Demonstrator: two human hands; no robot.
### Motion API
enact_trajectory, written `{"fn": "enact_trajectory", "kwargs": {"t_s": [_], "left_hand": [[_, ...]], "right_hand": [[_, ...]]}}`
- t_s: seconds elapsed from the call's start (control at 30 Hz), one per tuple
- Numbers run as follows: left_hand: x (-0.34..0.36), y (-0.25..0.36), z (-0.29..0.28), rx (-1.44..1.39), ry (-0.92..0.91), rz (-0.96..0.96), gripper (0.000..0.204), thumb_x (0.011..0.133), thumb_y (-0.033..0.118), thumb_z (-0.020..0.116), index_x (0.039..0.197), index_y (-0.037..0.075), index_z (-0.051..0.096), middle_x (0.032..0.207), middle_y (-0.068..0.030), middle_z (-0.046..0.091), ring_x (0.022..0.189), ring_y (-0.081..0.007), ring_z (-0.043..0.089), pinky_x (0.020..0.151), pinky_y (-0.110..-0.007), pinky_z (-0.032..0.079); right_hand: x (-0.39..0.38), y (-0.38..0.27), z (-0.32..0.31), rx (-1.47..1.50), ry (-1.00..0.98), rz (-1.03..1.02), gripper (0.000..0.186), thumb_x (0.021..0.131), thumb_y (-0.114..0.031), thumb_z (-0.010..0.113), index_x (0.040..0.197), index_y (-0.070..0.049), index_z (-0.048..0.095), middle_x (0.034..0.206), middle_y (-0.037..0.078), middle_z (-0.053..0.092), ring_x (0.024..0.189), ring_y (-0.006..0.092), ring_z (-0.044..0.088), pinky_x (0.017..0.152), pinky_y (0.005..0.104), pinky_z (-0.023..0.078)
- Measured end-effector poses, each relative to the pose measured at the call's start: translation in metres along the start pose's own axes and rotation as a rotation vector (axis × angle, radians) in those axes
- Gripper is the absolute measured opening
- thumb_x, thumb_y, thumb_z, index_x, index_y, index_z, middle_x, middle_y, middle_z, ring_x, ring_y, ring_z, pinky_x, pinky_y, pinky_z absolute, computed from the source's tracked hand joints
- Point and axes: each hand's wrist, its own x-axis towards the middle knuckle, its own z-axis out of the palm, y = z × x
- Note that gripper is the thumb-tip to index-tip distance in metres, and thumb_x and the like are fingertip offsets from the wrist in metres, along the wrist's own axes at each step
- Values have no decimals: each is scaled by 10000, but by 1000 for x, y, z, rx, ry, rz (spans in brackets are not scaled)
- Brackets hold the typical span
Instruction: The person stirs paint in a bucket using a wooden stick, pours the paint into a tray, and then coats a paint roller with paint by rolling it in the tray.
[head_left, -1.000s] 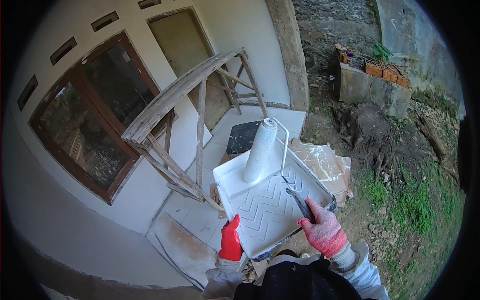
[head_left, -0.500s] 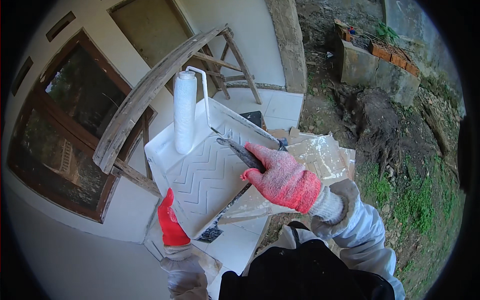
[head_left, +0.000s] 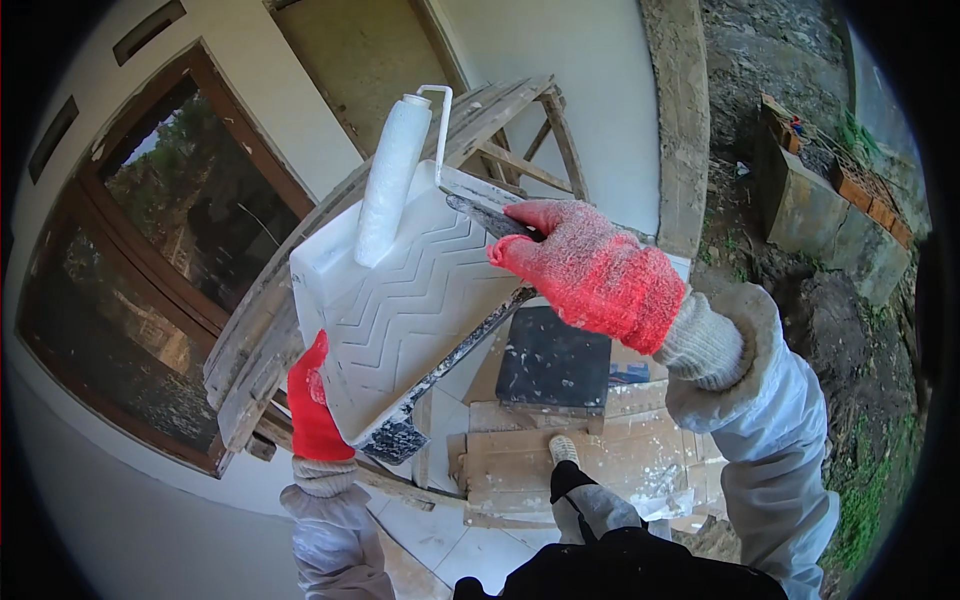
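Observation:
My right hand [head_left: 600, 268], in a red and white knit glove, is closed round the dark handle of a paint roller [head_left: 395, 180]. The roller's white sleeve stands tilted at the far left end of a white paint tray [head_left: 400, 315], whose ramp has zigzag ridges. White paint coats the tray's inside, and its near rim is spattered black. My left hand [head_left: 318, 405], in a red glove, grips the tray's left edge with the thumb up along the side wall; its other fingers are hidden under the tray. The tray is held up in the air, tilted.
A weathered wooden trestle bench [head_left: 500, 115] stands behind and below the tray. A dark paint-spotted square stool [head_left: 553, 358] is below, beside cardboard sheets [head_left: 570, 460] where my foot stands. Brown-framed windows [head_left: 190, 170] are at left; bare soil and a brick-topped block [head_left: 830, 220] at right.
The view has swung, bringing the stool and my foot into sight. The tray and roller are still in my hands, raised higher against the bench. The roller sleeve leans more to the right.

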Motion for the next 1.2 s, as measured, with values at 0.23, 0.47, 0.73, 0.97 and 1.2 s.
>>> {"fn": "enact_trajectory", "kwargs": {"t_s": [0.23,0.47,0.73,0.97,1.2], "left_hand": [[168,17,-49,-310,97,-75,478,960,320,449,1301,-14,464,1198,-144,589,1068,-264,597,914,-387,488],[290,22,-103,-300,24,-108,501,954,325,449,1337,3,419,1266,-143,539,1138,-280,541,979,-419,428],[385,25,-131,-314,-79,-171,547,925,315,499,1363,7,386,1319,-139,500,1197,-284,493,1024,-420,380],[459,6,-131,-375,-200,-233,559,923,306,498,1374,3,367,1338,-146,480,1204,-295,487,1032,-423,372],[551,-18,-84,-347,-236,-255,524,918,310,502,1336,7,414,1279,-146,529,1161,-289,527,1003,-414,403]], "right_hand": [[180,12,11,-31,-19,4,502,865,-338,595,1259,-31,549,711,54,590,612,107,546,562,271,444],[307,23,28,20,-79,111,486,860,-311,605,1252,-30,554,740,62,607,625,110,552,577,268,451],[380,31,42,88,21,213,506,861,-293,612,1275,-15,530,795,81,626,655,129,568,613,286,469],[411,38,24,27,72,322,514,859,-269,622,1289,-8,513,806,66,629,660,129,563,615,284,466],[457,82,-22,-28,207,255,452,863,-296,601,1186,17,556,789,157,654,697,262,629,662,354,485]]}}
